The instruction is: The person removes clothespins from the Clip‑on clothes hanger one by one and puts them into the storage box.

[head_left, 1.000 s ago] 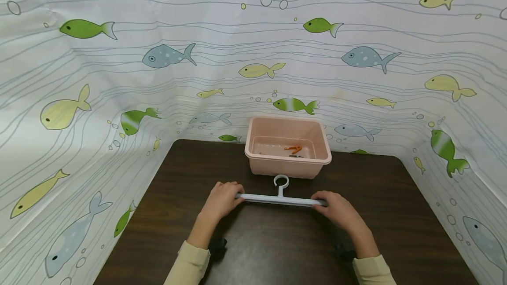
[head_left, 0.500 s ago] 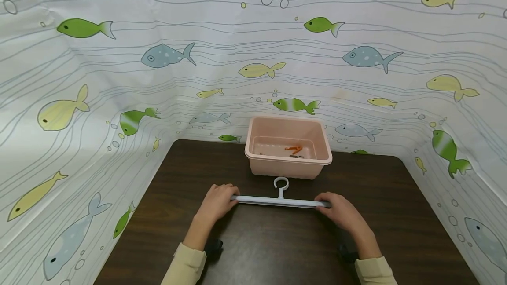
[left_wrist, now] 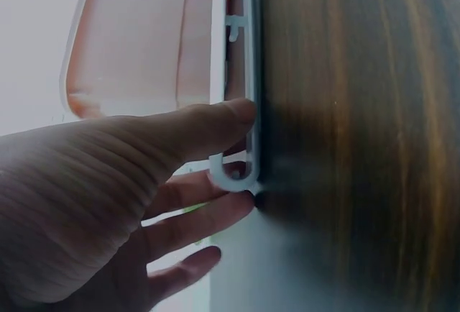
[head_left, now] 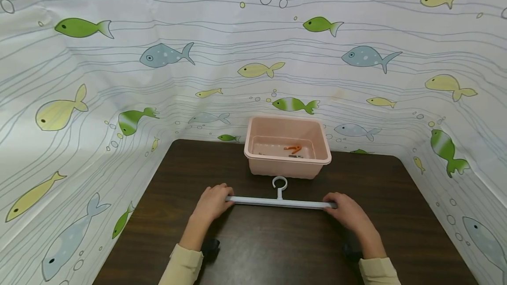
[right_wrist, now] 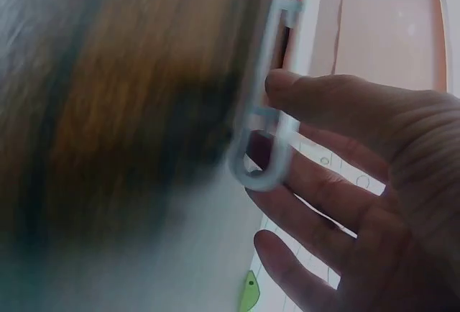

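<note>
A white clothes hanger (head_left: 261,201) with a ring-like hook (head_left: 279,183) spans the space between my hands, its hook pointing away from me. My left hand (head_left: 213,202) pinches the left end between thumb and fingers. At the opposite end, my right hand (head_left: 350,214) pinches it the same way. Close up in the left wrist view, the hanger (left_wrist: 218,53) has a rounded slotted end and small notches along its bar. The right wrist view shows a matching rounded end of the hanger (right_wrist: 262,179) between thumb and fingers. Whether the bar touches the table is unclear.
Just beyond the hanger's hook stands a pink plastic bin (head_left: 287,168). An orange clip-like item (head_left: 294,148) and small dark pieces lie inside it. The dark wooden table (head_left: 277,250) is bordered by a fish-patterned sheet (head_left: 222,34) at the back and sides.
My hands have moved apart, the left one leftward and the right one rightward. The hanger between them has grown longer. The bin has stayed in place.
</note>
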`<move>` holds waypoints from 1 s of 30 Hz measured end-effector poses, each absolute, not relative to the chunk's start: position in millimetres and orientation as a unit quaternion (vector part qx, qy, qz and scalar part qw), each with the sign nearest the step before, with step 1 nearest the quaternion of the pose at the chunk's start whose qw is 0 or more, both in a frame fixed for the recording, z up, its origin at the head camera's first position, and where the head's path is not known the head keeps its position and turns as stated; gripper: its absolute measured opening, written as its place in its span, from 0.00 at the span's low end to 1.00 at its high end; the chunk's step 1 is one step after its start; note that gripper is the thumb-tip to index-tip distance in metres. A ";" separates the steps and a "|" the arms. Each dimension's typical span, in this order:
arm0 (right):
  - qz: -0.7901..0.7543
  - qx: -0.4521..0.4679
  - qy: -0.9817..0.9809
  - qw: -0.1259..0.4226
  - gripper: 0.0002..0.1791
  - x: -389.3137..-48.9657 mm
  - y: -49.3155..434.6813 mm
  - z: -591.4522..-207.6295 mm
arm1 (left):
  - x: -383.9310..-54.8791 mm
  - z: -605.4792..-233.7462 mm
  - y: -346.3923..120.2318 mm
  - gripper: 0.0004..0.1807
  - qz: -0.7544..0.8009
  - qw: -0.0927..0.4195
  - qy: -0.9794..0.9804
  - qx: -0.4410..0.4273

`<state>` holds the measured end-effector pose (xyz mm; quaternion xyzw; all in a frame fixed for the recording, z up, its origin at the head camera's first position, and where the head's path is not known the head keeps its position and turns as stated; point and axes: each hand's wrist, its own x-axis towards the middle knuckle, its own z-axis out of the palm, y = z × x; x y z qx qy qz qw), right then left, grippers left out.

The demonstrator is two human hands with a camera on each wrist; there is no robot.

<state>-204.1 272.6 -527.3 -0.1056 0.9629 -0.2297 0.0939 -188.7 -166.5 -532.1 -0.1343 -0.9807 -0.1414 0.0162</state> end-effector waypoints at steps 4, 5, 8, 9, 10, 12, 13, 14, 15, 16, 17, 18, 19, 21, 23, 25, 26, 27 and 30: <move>-0.230 -0.104 0.963 0.096 0.13 -204.8 274.9 -526.5 | -186.9 -532.1 -172.3 0.11 -0.149 0.008 -0.981 -0.121; -0.231 -0.102 0.963 0.096 0.13 -205.4 275.3 -526.6 | -186.6 -532.2 -173.7 0.11 -0.149 0.007 -0.982 -0.119; -0.234 -0.094 0.962 0.103 0.14 -206.8 276.4 -527.8 | -185.6 -530.9 -176.2 0.11 -0.148 0.005 -0.982 -0.114; -0.235 -0.090 0.962 0.105 0.14 -206.8 277.1 -528.5 | -185.4 -530.2 -176.1 0.11 -0.148 0.003 -0.982 -0.113; -0.237 -0.087 0.962 0.108 0.14 -206.9 277.8 -529.1 | -185.4 -529.7 -175.7 0.12 -0.149 -0.001 -0.983 -0.111; -0.240 -0.083 0.961 0.111 0.15 -206.7 278.9 -530.0 | -185.3 -527.6 -174.4 0.12 -0.156 -0.009 -0.982 -0.104; -0.243 -0.081 0.960 0.112 0.15 -206.4 279.3 -529.9 | -185.6 -526.4 -173.9 0.13 -0.160 -0.014 -0.982 -0.101; -0.245 -0.080 0.960 0.113 0.15 -206.4 279.6 -529.9 | -185.8 -525.3 -173.4 0.13 -0.165 -0.020 -0.981 -0.097; -0.247 -0.083 0.959 0.114 0.16 -206.5 280.0 -529.5 | -186.2 -524.3 -173.2 0.14 -0.172 -0.028 -0.980 -0.093; -0.249 -0.082 0.958 0.113 0.16 -206.4 280.3 -529.0 | -186.4 -523.3 -173.1 0.15 -0.179 -0.035 -0.979 -0.088; -0.249 -0.083 0.958 0.113 0.16 -206.3 280.6 -528.4 | -186.3 -521.8 -173.1 0.17 -0.186 -0.043 -0.978 -0.084; -0.249 -0.083 0.959 0.111 0.16 -206.3 281.3 -527.8 | -186.3 -520.3 -173.4 0.18 -0.191 -0.049 -0.977 -0.082; -0.247 -0.085 0.959 0.109 0.16 -206.4 281.9 -526.8 | -186.3 -518.6 -173.9 0.19 -0.197 -0.058 -0.976 -0.077; -0.244 -0.090 0.960 0.102 0.16 -206.7 283.4 -524.5 | -186.3 -514.3 -175.4 0.21 -0.206 -0.072 -0.974 -0.069; -0.240 -0.097 0.962 0.088 0.16 -207.8 284.6 -520.5 | -187.3 -508.1 -178.1 0.23 -0.208 -0.080 -0.973 -0.063; -0.237 -0.106 0.963 0.071 0.19 -209.3 285.8 -514.3 | -190.6 -501.1 -181.3 0.24 -0.208 -0.082 -0.973 -0.057; -0.236 -0.108 0.964 0.062 0.21 -210.3 286.3 -510.9 | -192.6 -497.1 -183.0 0.25 -0.206 -0.080 -0.974 -0.056; -0.235 -0.108 0.964 0.053 0.23 -211.5 286.4 -507.1 | -194.9 -493.3 -184.7 0.26 -0.205 -0.077 -0.974 -0.055; -0.234 -0.107 0.966 0.027 0.31 -216.6 285.1 -495.8 | -203.1 -483.4 -188.5 0.29 -0.200 -0.058 -0.976 -0.058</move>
